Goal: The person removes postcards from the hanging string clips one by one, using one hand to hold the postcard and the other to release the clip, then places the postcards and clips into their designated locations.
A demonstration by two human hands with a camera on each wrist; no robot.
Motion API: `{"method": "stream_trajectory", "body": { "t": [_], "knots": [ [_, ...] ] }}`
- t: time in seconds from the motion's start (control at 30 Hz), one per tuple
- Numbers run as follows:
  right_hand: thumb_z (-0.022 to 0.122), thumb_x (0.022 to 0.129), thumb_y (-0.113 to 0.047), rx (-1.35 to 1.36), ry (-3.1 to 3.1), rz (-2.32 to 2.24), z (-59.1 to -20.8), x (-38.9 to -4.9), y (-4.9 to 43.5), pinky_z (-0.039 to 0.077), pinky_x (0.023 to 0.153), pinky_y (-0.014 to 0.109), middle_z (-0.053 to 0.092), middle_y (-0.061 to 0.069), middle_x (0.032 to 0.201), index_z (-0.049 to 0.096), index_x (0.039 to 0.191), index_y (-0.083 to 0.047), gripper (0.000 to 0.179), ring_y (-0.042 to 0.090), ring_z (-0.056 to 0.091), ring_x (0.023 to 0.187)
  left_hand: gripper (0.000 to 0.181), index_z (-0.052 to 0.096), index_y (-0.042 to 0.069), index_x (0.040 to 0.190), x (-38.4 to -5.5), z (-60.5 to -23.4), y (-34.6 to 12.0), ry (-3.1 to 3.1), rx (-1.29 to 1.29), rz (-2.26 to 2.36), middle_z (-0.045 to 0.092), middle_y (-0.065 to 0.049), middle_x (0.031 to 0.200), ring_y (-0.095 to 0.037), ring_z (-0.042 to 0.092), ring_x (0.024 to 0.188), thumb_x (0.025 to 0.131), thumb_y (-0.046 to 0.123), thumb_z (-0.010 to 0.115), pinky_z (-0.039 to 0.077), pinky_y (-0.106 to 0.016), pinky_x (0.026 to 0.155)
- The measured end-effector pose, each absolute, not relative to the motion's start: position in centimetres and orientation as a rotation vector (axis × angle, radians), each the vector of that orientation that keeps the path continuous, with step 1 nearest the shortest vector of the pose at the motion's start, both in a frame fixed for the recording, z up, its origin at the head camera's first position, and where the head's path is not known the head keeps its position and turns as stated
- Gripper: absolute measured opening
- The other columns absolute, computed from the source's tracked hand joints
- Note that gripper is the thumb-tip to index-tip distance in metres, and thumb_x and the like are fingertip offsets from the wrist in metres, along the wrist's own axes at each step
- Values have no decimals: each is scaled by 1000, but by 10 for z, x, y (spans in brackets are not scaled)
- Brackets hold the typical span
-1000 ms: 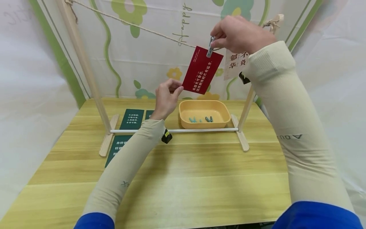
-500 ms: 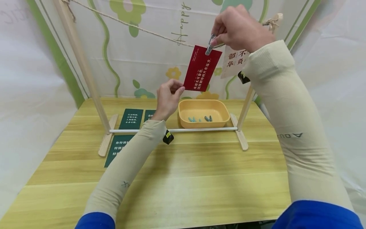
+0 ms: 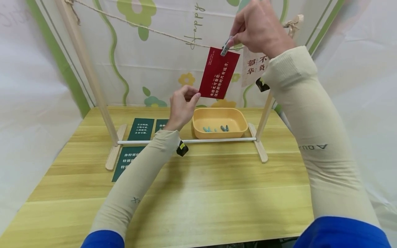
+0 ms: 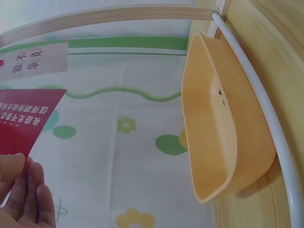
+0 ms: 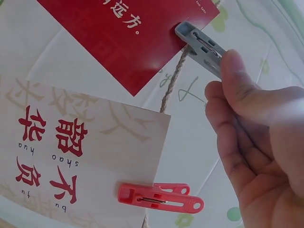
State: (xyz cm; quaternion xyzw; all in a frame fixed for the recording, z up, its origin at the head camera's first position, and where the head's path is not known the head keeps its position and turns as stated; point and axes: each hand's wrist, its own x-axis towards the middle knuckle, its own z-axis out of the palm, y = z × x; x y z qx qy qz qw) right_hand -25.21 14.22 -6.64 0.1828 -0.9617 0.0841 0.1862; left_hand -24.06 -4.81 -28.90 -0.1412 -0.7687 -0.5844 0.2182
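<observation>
A red card point(image 3: 218, 74) with white writing hangs slightly tilted at the thin rope point(image 3: 149, 29). My left hand point(image 3: 183, 106) pinches its lower left corner between thumb and fingers. At the card's top edge, my right hand point(image 3: 262, 29) holds the handle end of a grey clothespin point(image 5: 202, 47) between thumb and forefinger. The clothespin's tip overlaps the card and rope in the right wrist view. Beside it hangs a cream card point(image 5: 95, 156) with red characters, fixed to the rope by a pink clothespin point(image 5: 159, 197).
Below the rope stands a yellow tub point(image 3: 198, 132) with several small clothespins point(image 3: 224, 128) inside. A wooden frame point(image 3: 90, 69) with a white crossbar point(image 3: 217, 140) carries the rope. Dark green cards point(image 3: 141, 129) lie on the wooden table point(image 3: 223, 193) at the left.
My right hand has risen slightly with the clothespin, whose tip now overlaps less of the red card. The card hangs a little straighter. My left hand keeps its pinch on the corner.
</observation>
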Motion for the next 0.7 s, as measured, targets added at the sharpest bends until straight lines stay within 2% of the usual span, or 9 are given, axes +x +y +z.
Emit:
{"method": "stream_trajectory", "body": {
  "t": [0.23, 0.57, 0.7],
  "knots": [
    [66, 104, -25, 461, -2711, 245, -65, -250, 142, 48, 75, 19, 77, 13, 123, 78, 119, -3, 29, 9, 54, 88, 16, 72, 0, 115, -241, -291, -47, -2110, -409, -1608, 75, -16, 109, -26, 68, 98, 104, 10, 67, 56, -30, 88],
    [67, 104, -25, 386, -2739, 357, -61, -245, 148, 49, 76, 22, 75, 9, 126, 76, 123, -8, 28, 4, 55, 92, 16, 72, -1, 116, -239, -294, -49, -2106, -410, -1633, 75, -17, 110, -25, 69, 98, 104, 10, 67, 56, -28, 87],
    [68, 103, -30, 368, -2746, 344, -60, -242, 150, 49, 78, 22, 73, 6, 127, 76, 129, -12, 33, 11, 57, 100, 16, 71, 0, 115, -238, -295, -51, -2104, -399, -1643, 75, -17, 110, -24, 68, 98, 104, 10, 67, 56, -27, 87]
  ]
}}
